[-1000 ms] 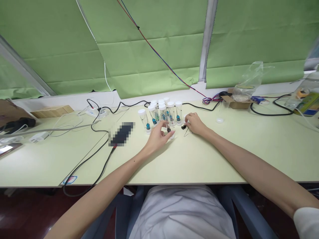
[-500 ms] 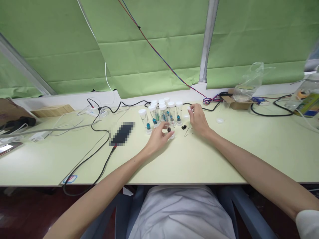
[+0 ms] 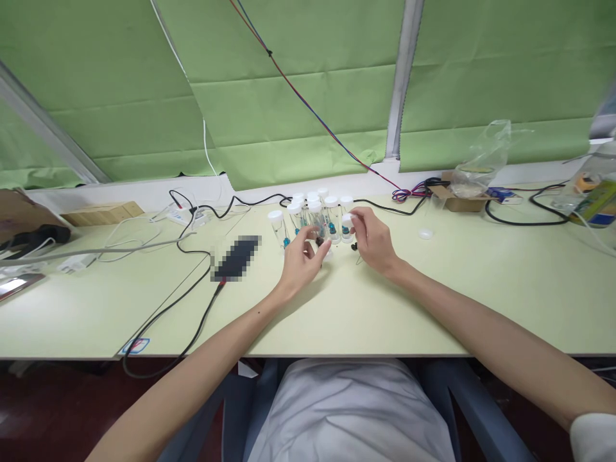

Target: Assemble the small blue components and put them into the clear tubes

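Observation:
My left hand is closed around a clear tube with a dark piece inside, low down; fingers hide part of it. Between the fingertips of my right hand is a white cap, held a little right of that tube and apart from it. Behind my hands stand several upright clear tubes with white caps and blue-green pieces inside. A capped tube stands at the left of this group. Beside my right hand lies a small black piece, partly covered, near a thin bent wire.
Another white cap lies flat to the right. A blurred-out dark device with a black cable lies to the left. At the back right are a cardboard box with a plastic bag and black cables. Wooden blocks sit back left.
My right hand has moved left and slightly down with the white cap, closer to the tube. My left hand has shifted a little, lifting and tilting the tube slightly.

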A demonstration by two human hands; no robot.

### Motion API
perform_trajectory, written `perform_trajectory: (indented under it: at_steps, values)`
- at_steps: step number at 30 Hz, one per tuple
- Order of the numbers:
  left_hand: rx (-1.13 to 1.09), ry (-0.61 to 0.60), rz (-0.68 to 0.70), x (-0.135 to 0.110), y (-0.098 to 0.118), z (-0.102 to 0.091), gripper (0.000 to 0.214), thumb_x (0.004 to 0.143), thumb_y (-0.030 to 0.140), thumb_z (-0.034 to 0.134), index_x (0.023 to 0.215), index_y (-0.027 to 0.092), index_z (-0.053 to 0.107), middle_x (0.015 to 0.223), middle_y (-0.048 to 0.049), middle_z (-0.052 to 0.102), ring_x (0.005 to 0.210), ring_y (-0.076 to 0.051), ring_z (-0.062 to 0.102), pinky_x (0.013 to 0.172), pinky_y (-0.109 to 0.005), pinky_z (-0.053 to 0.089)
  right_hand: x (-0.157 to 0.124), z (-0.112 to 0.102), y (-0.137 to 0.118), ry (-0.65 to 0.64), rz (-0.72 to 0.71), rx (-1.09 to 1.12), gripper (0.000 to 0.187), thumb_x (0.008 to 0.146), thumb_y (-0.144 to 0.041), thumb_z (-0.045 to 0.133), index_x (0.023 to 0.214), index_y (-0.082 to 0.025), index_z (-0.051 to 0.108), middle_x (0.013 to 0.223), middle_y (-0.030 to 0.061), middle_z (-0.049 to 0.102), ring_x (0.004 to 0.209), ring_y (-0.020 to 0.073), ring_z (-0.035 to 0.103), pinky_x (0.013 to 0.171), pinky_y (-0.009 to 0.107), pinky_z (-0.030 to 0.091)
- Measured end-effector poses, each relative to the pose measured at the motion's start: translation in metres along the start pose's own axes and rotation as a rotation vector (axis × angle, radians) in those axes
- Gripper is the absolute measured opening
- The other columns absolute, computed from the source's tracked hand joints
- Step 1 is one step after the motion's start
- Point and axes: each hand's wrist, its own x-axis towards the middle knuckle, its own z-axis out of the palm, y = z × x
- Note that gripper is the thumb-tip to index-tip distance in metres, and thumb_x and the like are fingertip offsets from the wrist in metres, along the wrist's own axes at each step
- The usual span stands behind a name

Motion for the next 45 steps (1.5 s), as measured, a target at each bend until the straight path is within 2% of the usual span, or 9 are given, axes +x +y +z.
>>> perform_trajectory:
  at_steps: [3, 5, 8, 11, 17, 28, 33, 36, 45]
  values:
    - [0.029, 0.064, 0.042, 0.002, -0.002, -0.001, 0.033, 0.090, 0.045, 0.063, 0.113, 0.021, 0.061, 0.088, -0.0004, 0.061, 0.064, -0.010, 0.049, 0.062, -0.024, 0.044, 0.000, 0.000, -0.006, -0.032, -0.026, 0.024, 0.024, 0.108, -0.037, 0.035, 0.104, -0.023, 0.053, 0.080, 0.0014, 0.062, 0.060, 0.0128, 0.058, 0.063, 0.027, 0.048]
    - [0.042, 0.058, 0.050, 0.003, -0.003, -0.001, 0.034, 0.090, 0.044, 0.064, 0.114, 0.021, 0.062, 0.087, -0.0014, 0.062, 0.070, -0.012, 0.052, 0.068, -0.026, 0.046, 0.000, -0.001, -0.008, -0.051, -0.029, 0.048, 0.026, 0.108, -0.038, 0.033, 0.103, -0.022, 0.054, 0.077, 0.0008, 0.061, 0.057, 0.0125, 0.056, 0.061, 0.027, 0.047]
    - [0.024, -0.003, 0.035, 0.003, -0.003, 0.000, 0.036, 0.091, 0.044, 0.062, 0.118, 0.020, 0.063, 0.095, -0.0050, 0.066, 0.081, -0.016, 0.058, 0.078, -0.030, 0.050, -0.001, -0.001, -0.010, -0.053, -0.001, 0.072, 0.030, 0.108, -0.040, 0.031, 0.102, -0.023, 0.055, 0.076, 0.0005, 0.061, 0.054, 0.0123, 0.055, 0.059, 0.028, 0.047]
    - [-0.009, -0.069, 0.024, 0.002, -0.004, 0.002, 0.037, 0.093, 0.043, 0.059, 0.123, 0.020, 0.061, 0.107, -0.0086, 0.068, 0.090, -0.018, 0.062, 0.079, -0.031, 0.051, 0.000, -0.002, -0.011, -0.018, 0.044, 0.093, 0.032, 0.108, -0.043, 0.031, 0.101, -0.023, 0.055, 0.077, 0.0009, 0.061, 0.053, 0.0119, 0.054, 0.057, 0.028, 0.047]
    - [0.049, -0.145, 0.109, 0.000, -0.009, 0.003, 0.035, 0.095, 0.038, 0.058, 0.126, 0.021, 0.060, 0.122, -0.0095, 0.066, 0.102, -0.020, 0.063, 0.086, -0.033, 0.052, 0.004, -0.006, -0.015, 0.046, 0.072, 0.110, 0.033, 0.108, -0.043, 0.032, 0.096, -0.022, 0.055, 0.090, 0.0048, 0.061, 0.053, 0.0109, 0.054, 0.053, 0.029, 0.048]
    - [0.112, -0.165, 0.167, 0.001, -0.014, 0.004, 0.034, 0.090, 0.035, 0.064, 0.120, 0.018, 0.065, 0.111, -0.0091, 0.069, 0.091, -0.019, 0.063, 0.079, -0.032, 0.052, 0.004, -0.005, -0.011, 0.031, 0.225, 0.242, 0.031, 0.106, -0.044, 0.040, 0.094, -0.022, 0.057, 0.096, 0.0051, 0.057, 0.052, 0.0089, 0.054, 0.052, 0.029, 0.047]
    - [0.124, -0.183, 0.187, 0.001, -0.012, 0.002, 0.034, 0.090, 0.033, 0.064, 0.121, 0.018, 0.065, 0.107, -0.0086, 0.069, 0.091, -0.019, 0.063, 0.078, -0.032, 0.051, 0.003, -0.005, -0.010, -0.011, 0.357, 0.307, 0.034, 0.104, -0.051, 0.042, 0.092, -0.022, 0.057, 0.084, 0.0018, 0.058, 0.050, 0.0092, 0.052, 0.052, 0.028, 0.045]
    - [0.129, -0.198, 0.188, 0.001, -0.010, 0.001, 0.034, 0.090, 0.033, 0.064, 0.121, 0.018, 0.065, 0.105, -0.0082, 0.068, 0.090, -0.019, 0.062, 0.079, -0.032, 0.050, 0.003, -0.004, -0.009, -0.013, 0.412, 0.364, 0.036, 0.101, -0.054, 0.045, 0.092, -0.022, 0.057, 0.081, 0.0011, 0.059, 0.049, 0.0095, 0.052, 0.048, 0.027, 0.043]
    - [0.151, -0.218, 0.211, 0.000, -0.008, -0.001, 0.034, 0.090, 0.032, 0.064, 0.120, 0.017, 0.065, 0.098, -0.0071, 0.066, 0.090, -0.020, 0.062, 0.079, -0.032, 0.049, 0.002, -0.001, -0.006, 0.021, 0.512, 0.434, 0.038, 0.095, -0.060, 0.055, 0.090, -0.022, 0.059, 0.091, 0.0026, 0.064, 0.045, 0.0077, 0.051, 0.038, 0.024, 0.041]
